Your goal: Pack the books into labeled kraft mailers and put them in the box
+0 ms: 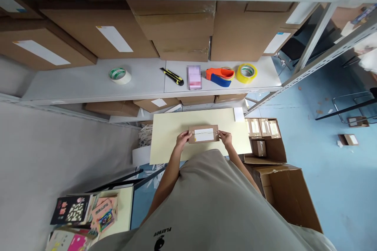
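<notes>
A small cardboard box [196, 140] with a white label [204, 135] lies flat on the pale yellow table [167, 125]. A thin line, tape or a seam, runs lengthwise across its top. At the box's left end, my left hand [183, 138] is closed, its fingers pinching the edge. My right hand [225, 138] pinches the opposite end in the same way. Whether the fingertips also grip loose tape is too small to tell. A white slip or card [238, 114] rests at the table's back right corner.
On the grey shelf [144, 82] ahead are a white tape roll [120, 76], a box cutter [172, 76], a blurred pink item [194, 77], an orange-blue tape dispenser [220, 76] and yellow tape [246, 73]. Open cartons [291, 192] stand right; books [72, 209] lie lower left.
</notes>
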`<state>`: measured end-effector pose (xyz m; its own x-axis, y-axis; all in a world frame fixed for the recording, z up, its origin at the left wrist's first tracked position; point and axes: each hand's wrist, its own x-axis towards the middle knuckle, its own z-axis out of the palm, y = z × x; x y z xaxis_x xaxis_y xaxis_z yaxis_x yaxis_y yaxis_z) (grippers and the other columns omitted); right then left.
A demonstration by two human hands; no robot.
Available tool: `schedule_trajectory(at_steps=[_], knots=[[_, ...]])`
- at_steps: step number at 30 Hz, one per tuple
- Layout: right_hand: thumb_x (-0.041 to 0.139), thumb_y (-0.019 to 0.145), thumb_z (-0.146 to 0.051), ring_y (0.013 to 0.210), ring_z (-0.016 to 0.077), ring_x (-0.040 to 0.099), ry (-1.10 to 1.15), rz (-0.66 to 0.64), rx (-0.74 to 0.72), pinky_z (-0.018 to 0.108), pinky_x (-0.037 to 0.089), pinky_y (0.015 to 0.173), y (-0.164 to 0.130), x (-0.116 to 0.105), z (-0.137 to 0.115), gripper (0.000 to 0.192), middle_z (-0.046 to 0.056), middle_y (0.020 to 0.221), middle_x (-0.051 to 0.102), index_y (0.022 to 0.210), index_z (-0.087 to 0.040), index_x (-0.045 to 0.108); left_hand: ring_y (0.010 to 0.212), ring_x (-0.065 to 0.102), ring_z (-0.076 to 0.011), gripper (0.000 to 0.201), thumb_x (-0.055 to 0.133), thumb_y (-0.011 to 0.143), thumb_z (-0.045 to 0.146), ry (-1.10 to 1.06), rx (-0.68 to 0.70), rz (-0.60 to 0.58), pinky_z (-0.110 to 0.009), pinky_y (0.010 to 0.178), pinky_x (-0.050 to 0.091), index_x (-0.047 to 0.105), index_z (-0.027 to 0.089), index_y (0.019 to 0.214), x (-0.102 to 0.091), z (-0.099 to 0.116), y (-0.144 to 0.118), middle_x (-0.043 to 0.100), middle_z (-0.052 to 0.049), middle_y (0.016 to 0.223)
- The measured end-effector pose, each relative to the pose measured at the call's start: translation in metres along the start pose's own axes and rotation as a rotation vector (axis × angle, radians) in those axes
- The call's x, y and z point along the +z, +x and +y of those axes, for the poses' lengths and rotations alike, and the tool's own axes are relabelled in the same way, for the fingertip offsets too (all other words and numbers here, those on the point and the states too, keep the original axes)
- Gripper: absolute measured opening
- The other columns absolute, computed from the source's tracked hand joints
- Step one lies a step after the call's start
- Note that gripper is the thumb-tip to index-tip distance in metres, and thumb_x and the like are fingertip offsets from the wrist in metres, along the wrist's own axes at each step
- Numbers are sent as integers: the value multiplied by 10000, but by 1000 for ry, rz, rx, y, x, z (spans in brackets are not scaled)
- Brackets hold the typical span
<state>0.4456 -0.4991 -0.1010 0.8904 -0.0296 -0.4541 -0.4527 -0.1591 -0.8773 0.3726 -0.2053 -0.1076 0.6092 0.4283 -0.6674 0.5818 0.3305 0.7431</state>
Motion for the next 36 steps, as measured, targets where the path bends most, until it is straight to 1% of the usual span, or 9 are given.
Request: schedule_trajectory(at_steps=[5, 8, 11, 14, 19, 24, 29, 32, 36], knots=[[936, 758, -705, 907, 348, 865, -225, -20, 0, 490, 726, 913, 2, -3, -33, 474, 88, 775, 856, 751, -243, 831, 1307, 815, -417, 510, 1106, 591, 341, 96, 79, 65, -557, 1167, 617, 764, 221, 948, 4, 12, -10, 879, -160, 1170], [930, 844, -538, 1147, 405, 864, -342, 0, -88, 518, 663, 1115, 15, -8, -80, 290, 158, 1031, 914, 896, -259, 871, 1505, 717, -433, 491, 1097, 598, 245, 159, 174, 106, -566, 1339, 497, 760, 244, 955, 10, 38, -14, 856, -173, 1332], [700, 1069, -504, 1454, 425, 738, -471, 48, -424, 558, 552, 1289, 39, -5, -157, 459, 244, 1535, 803, 1371, -186, 837, 1558, 676, -391, 406, 1036, 749, 249, 232, 384, 57, -527, 1394, 450, 809, 276, 1085, 26, 85, -16, 824, -145, 1486], [540, 1177, -434, 1574, 411, 631, -693, 98, -856, 576, 459, 1353, 70, 5, -244, 546, 262, 1682, 688, 1623, -146, 668, 1432, 744, -392, 286, 926, 920, 277, 255, 667, -54, -548, 1324, 524, 847, 267, 1195, 52, 149, -23, 844, -150, 1450], [700, 1060, -235, 1478, 461, 679, -1018, 78, -816, 615, 386, 1360, 114, 29, -329, 580, 378, 1525, 747, 1575, 13, 601, 1309, 798, -371, 238, 870, 995, 266, 223, 915, -155, -540, 1256, 583, 864, 247, 1232, 92, 233, -47, 877, -132, 1357], [689, 1060, -181, 1339, 435, 787, -1124, -4, -684, 565, 463, 1281, 129, 36, -339, 456, 395, 1330, 828, 1474, 5, 644, 1233, 833, -346, 198, 870, 1009, 275, 182, 939, -210, -513, 1213, 618, 863, 231, 1203, 103, 247, -74, 895, -127, 1289], [737, 1060, -261, 1281, 447, 808, -1100, -8, -669, 549, 531, 1212, 105, 19, -313, 507, 354, 1288, 847, 1501, -44, 612, 1217, 838, -349, 280, 904, 996, 409, 105, 847, -254, -508, 1180, 638, 868, 237, 1215, 84, 204, -93, 899, -135, 1280], [776, 1055, -427, 1199, 438, 809, -867, -62, -618, 562, 605, 1112, 64, 9, -278, 586, 289, 1347, 838, 1527, -121, 614, 1202, 839, -347, 356, 896, 985, 519, 48, 776, -263, -489, 1133, 656, 869, 235, 1198, 71, 166, -105, 893, -146, 1265], [806, 970, -777, 1058, 333, 790, -313, -364, -491, 479, 664, 1014, -7, 12, -227, 667, 138, 1185, 854, 1334, -231, 689, 1075, 833, -321, 430, 910, 946, 609, 10, 706, -229, -453, 1023, 675, 855, 228, 1138, 62, 127, -122, 880, -133, 1170]])
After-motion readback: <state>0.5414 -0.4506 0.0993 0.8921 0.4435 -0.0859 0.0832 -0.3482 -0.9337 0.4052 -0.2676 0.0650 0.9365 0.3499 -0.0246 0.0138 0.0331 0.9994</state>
